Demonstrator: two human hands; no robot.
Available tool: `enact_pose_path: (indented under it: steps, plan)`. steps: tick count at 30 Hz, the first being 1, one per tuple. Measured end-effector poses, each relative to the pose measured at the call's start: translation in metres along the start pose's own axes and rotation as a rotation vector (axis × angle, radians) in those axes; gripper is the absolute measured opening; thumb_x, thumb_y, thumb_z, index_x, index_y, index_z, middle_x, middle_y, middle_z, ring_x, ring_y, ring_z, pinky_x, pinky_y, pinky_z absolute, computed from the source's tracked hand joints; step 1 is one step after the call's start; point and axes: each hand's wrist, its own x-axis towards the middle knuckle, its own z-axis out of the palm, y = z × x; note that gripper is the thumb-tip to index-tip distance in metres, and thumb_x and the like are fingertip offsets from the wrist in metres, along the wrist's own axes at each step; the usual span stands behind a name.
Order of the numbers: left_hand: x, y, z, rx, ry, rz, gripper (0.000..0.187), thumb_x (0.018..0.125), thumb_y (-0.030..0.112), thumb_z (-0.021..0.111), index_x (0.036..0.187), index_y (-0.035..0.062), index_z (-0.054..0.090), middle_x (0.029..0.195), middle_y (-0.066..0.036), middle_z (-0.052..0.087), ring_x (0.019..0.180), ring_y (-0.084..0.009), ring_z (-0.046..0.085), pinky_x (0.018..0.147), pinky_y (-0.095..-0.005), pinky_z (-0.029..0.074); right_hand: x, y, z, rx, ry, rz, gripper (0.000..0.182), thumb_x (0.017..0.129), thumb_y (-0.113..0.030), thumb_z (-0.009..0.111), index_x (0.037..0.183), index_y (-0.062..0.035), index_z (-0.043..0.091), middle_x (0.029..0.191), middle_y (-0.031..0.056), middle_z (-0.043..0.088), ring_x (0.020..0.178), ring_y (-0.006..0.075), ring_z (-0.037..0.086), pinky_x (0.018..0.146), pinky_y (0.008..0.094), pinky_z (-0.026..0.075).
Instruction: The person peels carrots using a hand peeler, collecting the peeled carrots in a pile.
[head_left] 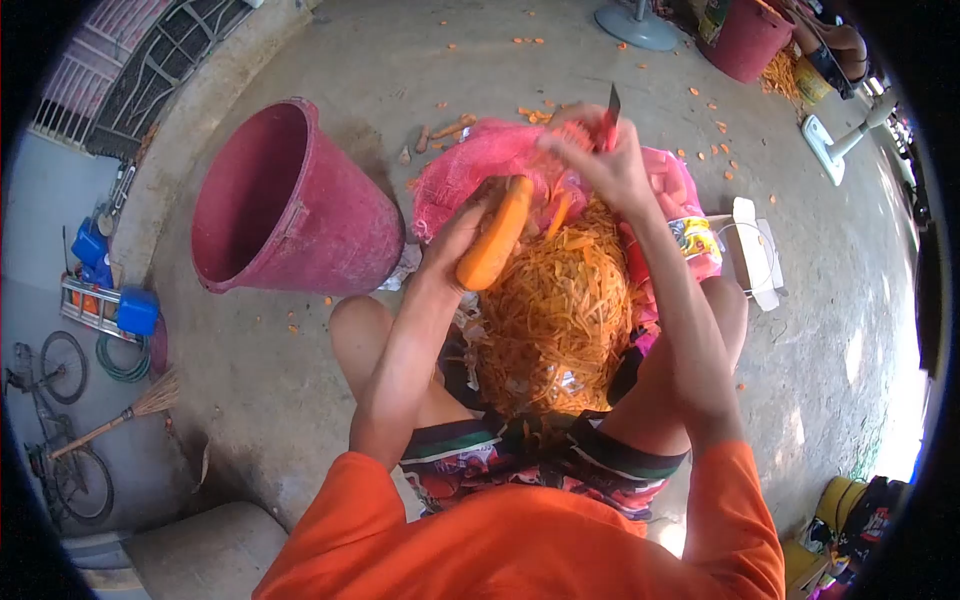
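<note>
A large orange carrot (495, 237), its surface smooth, lies in my left hand (455, 235), whose fingers wrap round it from the side. My right hand (610, 165) is closed around a red-handled knife (609, 122) with its dark pointed blade upward. Motion blurs the fingers of that hand and the red shape beside them. Below both hands, a heap of orange peelings (560, 315) spreads between my legs. A pink mesh sack (465, 175) lies just beyond the hands.
A big reddish bucket (350, 225) stands tilted-looking at my left. Carrot pieces are scattered over the concrete floor (370, 75). At the right is a white box (752, 250). Farther back, another person's leg (845, 50) shows near a red bucket (748, 40). A broom (125, 410) leans at far left.
</note>
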Motion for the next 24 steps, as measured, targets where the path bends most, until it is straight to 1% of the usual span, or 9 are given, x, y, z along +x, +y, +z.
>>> enact_pose_path:
  steps: [3, 11, 13, 15, 16, 17, 20, 21, 24]
  plan:
    - [0.007, -0.004, -0.015, -0.207, -0.151, -0.117, 0.039, 0.105, 0.035, 0.054, 0.124, 0.0009, 0.06, 0.107, -0.01, 0.064, 0.095, -0.0199, 0.065, 0.062, -0.0302, 0.06, 0.015, 0.015, -0.023, -0.084, 0.211, 0.19, 0.023, 0.087, -0.017, 0.082, 0.093, 0.0013, 0.07, 0.085, 0.0033, 0.07, 0.078, 0.0072, 0.063, 0.07, 0.0237, 0.051]
    - [0.009, -0.004, -0.003, -0.673, -0.298, -0.263, 0.035, 0.105, 0.032, 0.055, 0.118, 0.001, 0.063, 0.102, -0.011, 0.064, 0.102, -0.0226, 0.061, 0.066, -0.0352, 0.06, 0.008, 0.012, -0.016, -0.117, 0.224, 0.085, 0.017, 0.09, -0.013, 0.078, 0.093, 0.0016, 0.069, 0.087, 0.0036, 0.072, 0.08, 0.0091, 0.067, 0.069, 0.0243, 0.053]
    - [0.0, 0.0, 0.014, -0.583, -0.145, -0.161, 0.033, 0.105, 0.03, 0.054, 0.116, 0.0001, 0.064, 0.101, -0.01, 0.065, 0.094, -0.0204, 0.064, 0.066, -0.0344, 0.06, -0.007, -0.02, 0.016, 0.112, 0.007, 0.036, 0.018, 0.088, -0.014, 0.079, 0.093, -0.0004, 0.069, 0.084, 0.005, 0.072, 0.079, 0.0101, 0.068, 0.068, 0.0261, 0.054]
    - [0.005, 0.0, 0.02, -0.232, 0.15, 0.116, 0.032, 0.105, 0.027, 0.055, 0.117, -0.001, 0.063, 0.102, -0.009, 0.066, 0.088, -0.0176, 0.066, 0.068, -0.0322, 0.06, -0.017, -0.062, 0.026, -0.282, -0.292, -0.285, 0.028, 0.076, -0.021, 0.085, 0.094, -0.0049, 0.07, 0.075, 0.0109, 0.061, 0.069, 0.0243, 0.065, 0.061, 0.0351, 0.05]
    - [0.005, 0.005, 0.01, -0.42, -0.238, -0.012, 0.031, 0.104, 0.023, 0.056, 0.121, -0.0017, 0.062, 0.104, -0.007, 0.067, 0.086, -0.0152, 0.068, 0.071, -0.0269, 0.06, -0.022, -0.066, 0.032, -0.282, -0.291, -0.329, 0.03, 0.073, -0.019, 0.088, 0.094, -0.0047, 0.073, 0.075, 0.0101, 0.062, 0.067, 0.0237, 0.063, 0.061, 0.0348, 0.048]
    - [0.009, 0.0, 0.004, -0.424, -0.236, -0.01, 0.031, 0.104, 0.023, 0.056, 0.121, -0.0017, 0.062, 0.104, -0.007, 0.067, 0.086, -0.0152, 0.068, 0.071, -0.0269, 0.06, -0.028, -0.065, 0.037, -0.278, -0.289, -0.364, 0.032, 0.069, -0.017, 0.091, 0.094, -0.0045, 0.075, 0.074, 0.0093, 0.062, 0.064, 0.0231, 0.061, 0.06, 0.0344, 0.047]
    - [0.007, -0.003, 0.03, -0.187, 0.203, 0.15, 0.032, 0.102, 0.025, 0.061, 0.123, -0.0001, 0.061, 0.104, -0.007, 0.067, 0.089, -0.0156, 0.069, 0.064, -0.0247, 0.059, -0.019, -0.02, 0.023, -0.347, -0.163, -0.255, 0.023, 0.079, -0.015, 0.084, 0.097, -0.0039, 0.074, 0.079, 0.0081, 0.068, 0.07, 0.0168, 0.065, 0.066, 0.0305, 0.051]
    - [0.009, -0.003, 0.02, -0.192, 0.196, 0.151, 0.032, 0.102, 0.025, 0.061, 0.123, -0.0001, 0.061, 0.104, -0.007, 0.067, 0.089, -0.0156, 0.069, 0.064, -0.0247, 0.059, -0.013, -0.016, 0.021, -0.088, -0.016, 0.035, 0.013, 0.084, -0.008, 0.078, 0.093, -0.0023, 0.072, 0.084, 0.0062, 0.071, 0.076, 0.0141, 0.067, 0.07, 0.0299, 0.053]
    - [0.008, -0.005, -0.008, -0.275, -0.078, -0.054, 0.037, 0.101, 0.029, 0.064, 0.126, 0.003, 0.061, 0.111, -0.008, 0.067, 0.097, -0.0165, 0.068, 0.075, -0.0267, 0.06, 0.002, 0.006, 0.004, -0.234, 0.236, 0.183, 0.011, 0.085, -0.009, 0.078, 0.091, -0.0025, 0.071, 0.086, 0.003, 0.072, 0.079, 0.0056, 0.063, 0.068, 0.0236, 0.052]
